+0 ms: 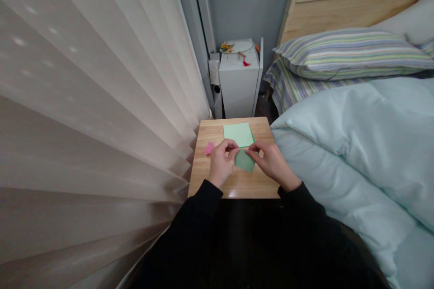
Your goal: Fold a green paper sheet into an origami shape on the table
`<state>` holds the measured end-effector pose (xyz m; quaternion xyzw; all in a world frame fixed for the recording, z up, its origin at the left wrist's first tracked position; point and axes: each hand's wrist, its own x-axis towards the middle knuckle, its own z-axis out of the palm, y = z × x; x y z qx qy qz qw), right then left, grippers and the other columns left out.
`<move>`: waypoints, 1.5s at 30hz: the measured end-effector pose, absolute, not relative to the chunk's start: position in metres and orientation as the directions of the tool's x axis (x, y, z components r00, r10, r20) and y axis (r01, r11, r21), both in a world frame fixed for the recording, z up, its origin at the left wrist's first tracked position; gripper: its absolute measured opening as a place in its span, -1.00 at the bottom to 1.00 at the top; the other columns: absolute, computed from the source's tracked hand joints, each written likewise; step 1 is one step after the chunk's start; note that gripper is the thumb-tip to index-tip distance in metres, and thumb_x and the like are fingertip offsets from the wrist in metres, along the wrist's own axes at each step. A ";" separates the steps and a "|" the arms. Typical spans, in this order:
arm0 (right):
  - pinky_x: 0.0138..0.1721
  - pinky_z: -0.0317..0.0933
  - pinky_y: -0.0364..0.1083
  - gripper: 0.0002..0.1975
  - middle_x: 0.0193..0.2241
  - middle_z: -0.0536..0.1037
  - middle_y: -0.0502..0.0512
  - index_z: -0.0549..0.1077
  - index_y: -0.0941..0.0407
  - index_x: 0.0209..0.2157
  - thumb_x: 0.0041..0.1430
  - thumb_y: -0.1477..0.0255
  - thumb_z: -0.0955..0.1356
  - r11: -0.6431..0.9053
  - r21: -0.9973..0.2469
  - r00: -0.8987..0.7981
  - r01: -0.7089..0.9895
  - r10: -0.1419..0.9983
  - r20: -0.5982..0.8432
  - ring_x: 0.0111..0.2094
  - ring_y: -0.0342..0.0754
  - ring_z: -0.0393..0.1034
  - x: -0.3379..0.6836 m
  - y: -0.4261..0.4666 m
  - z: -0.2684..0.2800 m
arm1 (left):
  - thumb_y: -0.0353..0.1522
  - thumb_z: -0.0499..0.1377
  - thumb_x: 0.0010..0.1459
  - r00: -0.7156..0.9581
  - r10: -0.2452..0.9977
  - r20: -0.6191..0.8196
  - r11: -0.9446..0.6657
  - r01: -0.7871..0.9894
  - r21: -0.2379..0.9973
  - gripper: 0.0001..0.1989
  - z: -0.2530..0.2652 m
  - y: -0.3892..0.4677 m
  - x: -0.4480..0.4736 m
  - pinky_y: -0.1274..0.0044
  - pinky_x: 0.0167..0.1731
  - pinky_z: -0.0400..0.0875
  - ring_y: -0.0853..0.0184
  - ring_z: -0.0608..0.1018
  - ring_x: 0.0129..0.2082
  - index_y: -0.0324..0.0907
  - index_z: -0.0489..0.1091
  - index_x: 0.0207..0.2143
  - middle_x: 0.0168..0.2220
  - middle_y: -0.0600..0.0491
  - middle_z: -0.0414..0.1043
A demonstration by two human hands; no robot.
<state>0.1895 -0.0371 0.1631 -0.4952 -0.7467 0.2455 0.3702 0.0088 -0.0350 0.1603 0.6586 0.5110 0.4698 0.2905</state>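
Note:
Between my hands is a small green sheet of paper (244, 161), raised a little over the wooden tabletop. My left hand (222, 159) pinches its upper left corner with thumb and forefinger. At the upper right corner, my right hand (267, 158) pinches the same sheet. Just beyond my fingers lies a stack of light green paper (238, 134), flat on the wood. A small pink folded paper piece (209, 147) rests to the left of my left hand.
The small wooden table (198, 185) stands between a pleated curtain (135, 99) on the left and a bed with a pale blue quilt (356, 144) on the right. Behind it is a white cabinet (237, 90) with small items on top.

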 end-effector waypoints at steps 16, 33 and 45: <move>-0.31 0.25 -0.10 -0.88 -0.49 0.57 0.02 0.49 0.11 -0.41 0.23 0.44 0.41 0.432 -0.744 -0.169 0.510 0.898 0.405 -0.41 -0.04 0.48 0.193 -0.036 0.168 | -0.53 0.24 0.15 0.084 0.975 0.205 -0.222 0.423 0.879 -0.91 0.159 -0.029 0.005 0.51 -0.26 0.41 0.33 0.55 -0.34 -0.19 0.50 -0.35 -0.35 0.07 0.57; -0.19 0.17 -0.05 -0.84 -0.45 0.59 0.01 0.50 0.11 -0.44 0.25 0.46 0.44 0.483 -0.619 -0.277 0.620 0.872 0.403 -0.37 -0.05 0.45 0.190 -0.035 0.159 | -0.49 0.26 0.23 0.231 0.853 0.469 -0.516 0.510 0.688 -0.90 0.159 -0.034 0.010 0.44 -0.20 0.41 0.28 0.52 -0.24 -0.14 0.49 -0.35 -0.34 0.05 0.54; -0.13 0.13 -0.03 -0.83 -0.44 0.58 0.01 0.50 0.10 -0.43 0.26 0.41 0.43 0.462 -0.614 -0.291 0.640 0.885 0.363 -0.34 -0.04 0.44 0.190 -0.036 0.160 | -0.44 0.17 0.30 0.284 0.852 0.439 -0.521 0.531 0.668 -0.87 0.165 -0.038 0.011 0.40 -0.16 0.39 0.23 0.50 -0.21 -0.14 0.45 -0.34 -0.32 0.01 0.50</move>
